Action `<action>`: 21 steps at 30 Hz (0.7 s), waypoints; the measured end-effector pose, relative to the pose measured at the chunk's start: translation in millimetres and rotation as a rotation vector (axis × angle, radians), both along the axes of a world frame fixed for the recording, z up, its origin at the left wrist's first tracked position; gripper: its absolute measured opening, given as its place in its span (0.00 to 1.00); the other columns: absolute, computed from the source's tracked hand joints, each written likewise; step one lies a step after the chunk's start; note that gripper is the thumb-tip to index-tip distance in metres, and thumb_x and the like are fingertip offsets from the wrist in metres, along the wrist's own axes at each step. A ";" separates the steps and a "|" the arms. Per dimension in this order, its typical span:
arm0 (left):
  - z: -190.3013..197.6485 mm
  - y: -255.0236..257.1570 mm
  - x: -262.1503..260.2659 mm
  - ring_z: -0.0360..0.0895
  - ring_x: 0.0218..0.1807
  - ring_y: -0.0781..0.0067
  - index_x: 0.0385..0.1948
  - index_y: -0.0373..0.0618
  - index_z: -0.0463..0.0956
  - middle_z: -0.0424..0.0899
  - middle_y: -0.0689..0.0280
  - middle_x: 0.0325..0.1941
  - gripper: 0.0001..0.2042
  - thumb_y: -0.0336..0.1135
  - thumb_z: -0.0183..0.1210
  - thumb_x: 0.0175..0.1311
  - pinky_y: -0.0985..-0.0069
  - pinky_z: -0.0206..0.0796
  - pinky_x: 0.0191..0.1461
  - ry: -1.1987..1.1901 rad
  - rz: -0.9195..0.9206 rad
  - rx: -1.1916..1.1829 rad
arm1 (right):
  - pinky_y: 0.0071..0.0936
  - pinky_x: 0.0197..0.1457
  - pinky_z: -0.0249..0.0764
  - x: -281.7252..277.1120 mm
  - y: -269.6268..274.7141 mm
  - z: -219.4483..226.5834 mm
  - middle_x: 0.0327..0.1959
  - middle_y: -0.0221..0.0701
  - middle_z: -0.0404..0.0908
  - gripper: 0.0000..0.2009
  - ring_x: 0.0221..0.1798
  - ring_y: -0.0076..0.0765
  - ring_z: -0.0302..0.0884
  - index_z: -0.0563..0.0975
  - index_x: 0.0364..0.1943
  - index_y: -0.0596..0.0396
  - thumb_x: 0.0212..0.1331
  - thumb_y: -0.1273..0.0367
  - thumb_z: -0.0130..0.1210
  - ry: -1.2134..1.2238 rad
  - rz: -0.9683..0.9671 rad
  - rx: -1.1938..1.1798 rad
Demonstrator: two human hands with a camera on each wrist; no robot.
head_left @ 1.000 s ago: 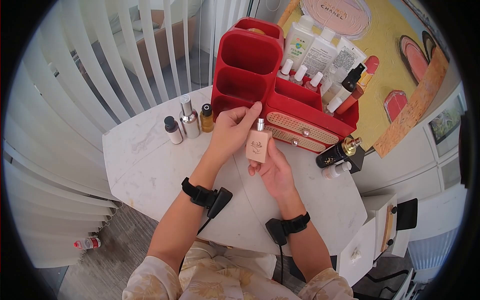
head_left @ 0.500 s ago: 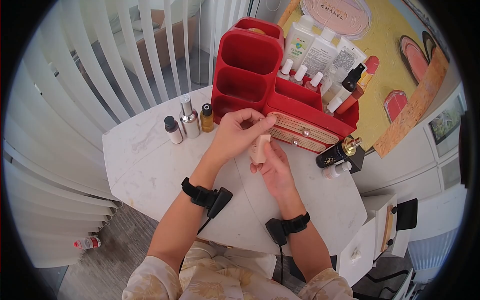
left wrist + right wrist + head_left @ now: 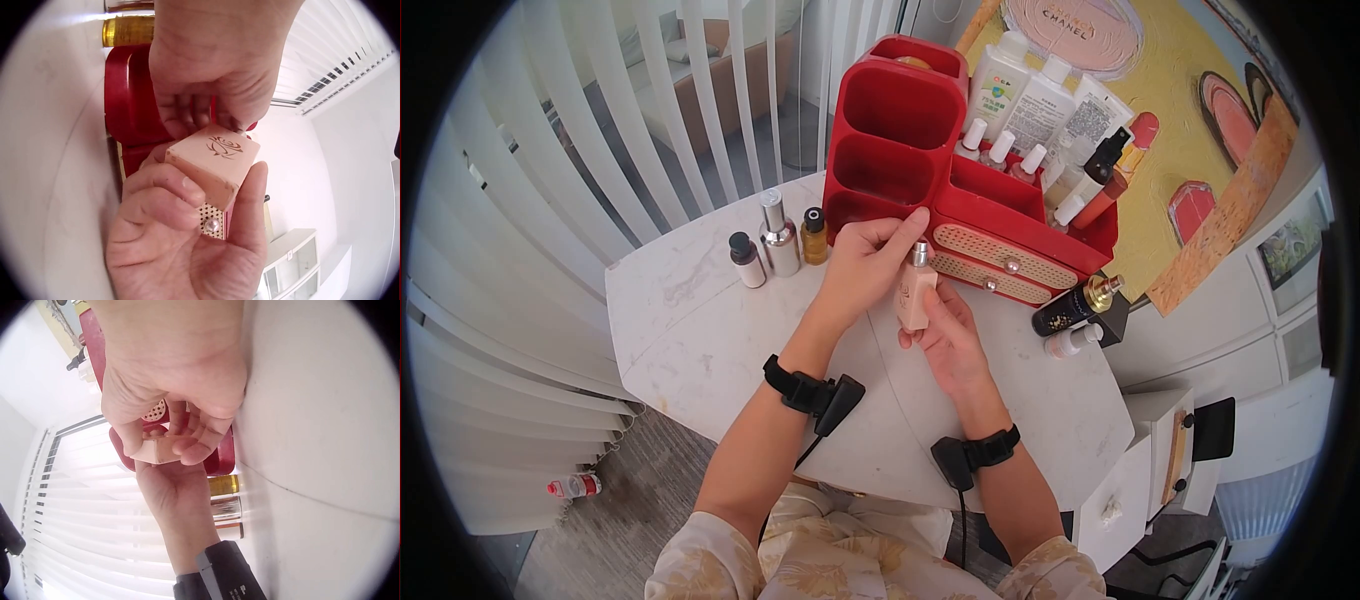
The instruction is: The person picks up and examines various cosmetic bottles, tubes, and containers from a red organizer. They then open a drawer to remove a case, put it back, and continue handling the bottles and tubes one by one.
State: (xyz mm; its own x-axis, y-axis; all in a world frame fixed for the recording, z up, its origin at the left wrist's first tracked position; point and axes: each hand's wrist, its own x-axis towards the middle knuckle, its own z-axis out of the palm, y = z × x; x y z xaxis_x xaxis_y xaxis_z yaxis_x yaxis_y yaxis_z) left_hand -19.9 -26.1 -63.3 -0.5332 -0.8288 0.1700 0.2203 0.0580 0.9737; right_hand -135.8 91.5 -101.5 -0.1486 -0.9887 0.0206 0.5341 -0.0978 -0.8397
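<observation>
My right hand [image 3: 952,340] holds a pink, square-sided perfume bottle [image 3: 914,300] upright, thumb on one side and fingers round the other. A silver spray neck [image 3: 920,253] tops it. On one face, seen in the left wrist view, the bottle [image 3: 215,150] bears a dark rose-like drawing. My left hand [image 3: 868,268] is at the bottle's top, its thumb beside the neck and its fingers curled in behind; those fingertips are partly hidden. In the right wrist view the bottle [image 3: 156,450] lies between my two hands.
A red organizer [image 3: 945,185] stands behind, holding several bottles. To the left are a dark-capped bottle [image 3: 747,262], a silver bottle [image 3: 779,243] and an amber bottle [image 3: 813,240]. A black bottle [image 3: 1062,312] and a white-capped bottle [image 3: 1072,342] are at right on the marble table [image 3: 720,370].
The perfume bottle has turned in the hands, tilting so the left thumb hid its neck, then coming upright with the neck in view. The left thumb moved right, then back.
</observation>
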 end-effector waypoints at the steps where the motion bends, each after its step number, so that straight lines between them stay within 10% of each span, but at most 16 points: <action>1: -3.1 -1.9 -1.1 0.74 0.33 0.82 0.28 0.38 0.85 0.82 0.70 0.26 0.24 0.53 0.60 0.73 0.80 0.67 0.42 -0.005 0.010 -0.006 | 0.26 0.38 0.75 -0.3 -0.1 -0.5 0.47 0.24 0.80 0.18 0.43 0.20 0.77 0.74 0.58 0.52 0.70 0.60 0.61 0.002 0.000 -0.001; 21: 4.0 17.2 0.9 0.85 0.38 0.58 0.42 0.43 0.84 0.85 0.57 0.38 0.16 0.43 0.72 0.57 0.70 0.77 0.43 -0.290 0.229 -0.798 | 0.29 0.61 0.78 1.7 -13.6 -14.7 0.65 0.33 0.70 0.34 0.62 0.32 0.73 0.64 0.67 0.51 0.56 0.82 0.66 0.213 -0.274 -0.226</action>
